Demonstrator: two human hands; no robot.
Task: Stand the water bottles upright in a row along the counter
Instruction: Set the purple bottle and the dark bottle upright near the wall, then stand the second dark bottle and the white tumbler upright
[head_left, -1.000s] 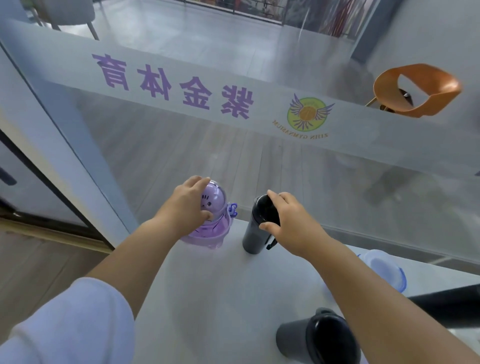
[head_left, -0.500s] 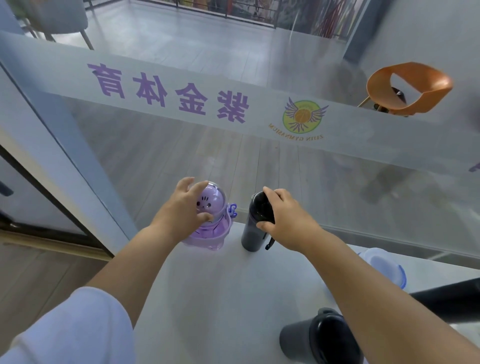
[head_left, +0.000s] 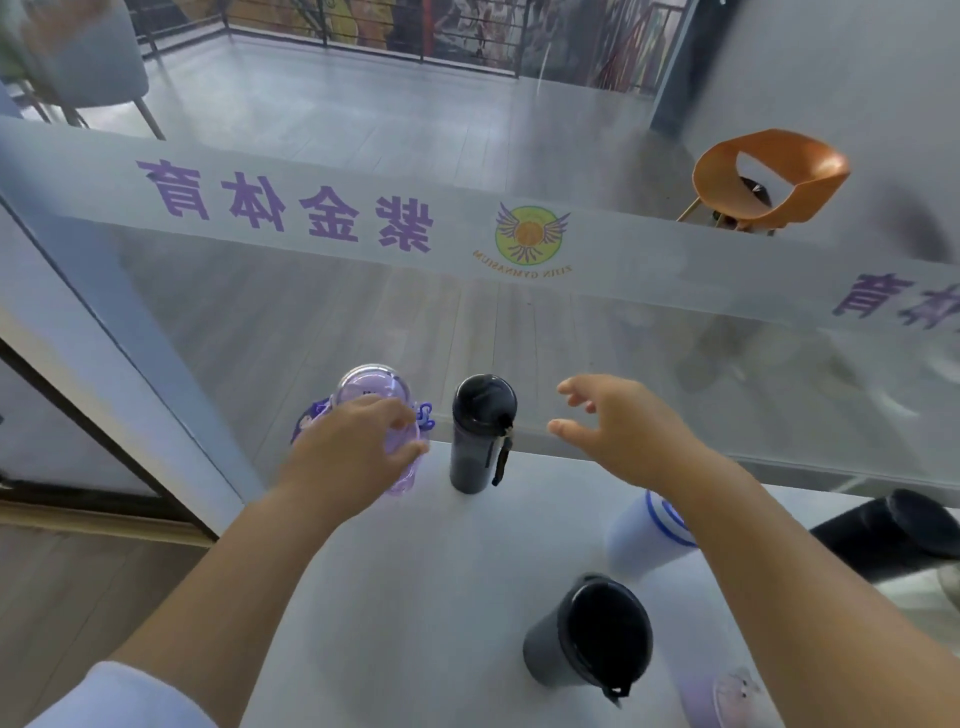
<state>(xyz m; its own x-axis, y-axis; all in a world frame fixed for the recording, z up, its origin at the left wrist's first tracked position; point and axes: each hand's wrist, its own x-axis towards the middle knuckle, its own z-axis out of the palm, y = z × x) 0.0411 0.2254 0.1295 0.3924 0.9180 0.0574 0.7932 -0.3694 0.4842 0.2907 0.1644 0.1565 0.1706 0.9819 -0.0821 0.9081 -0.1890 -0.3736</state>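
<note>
At counter (head_left: 363, 597) far edge, left hand (head_left: 345, 457) fingers wrap purple bottle (head_left: 371, 392), right hand (head_left: 631, 434) open, empty beside upright black bottle (head_left: 480, 434); smooth rigid plastic, likely light, grip mid-body.

Six bottles on the counter (head_left: 415, 597): two purple, three dark, one white-and-blue; two hands.

lilac see-through bottle (head_left: 374, 415) — slim black bottle (head_left: 480, 436) — orange chair (head_left: 769, 176), white counter (head_left: 415, 571).

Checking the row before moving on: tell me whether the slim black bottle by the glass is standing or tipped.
Standing. The slim black bottle is upright on the white counter, cap up, base flat, free of the right hand.
</note>
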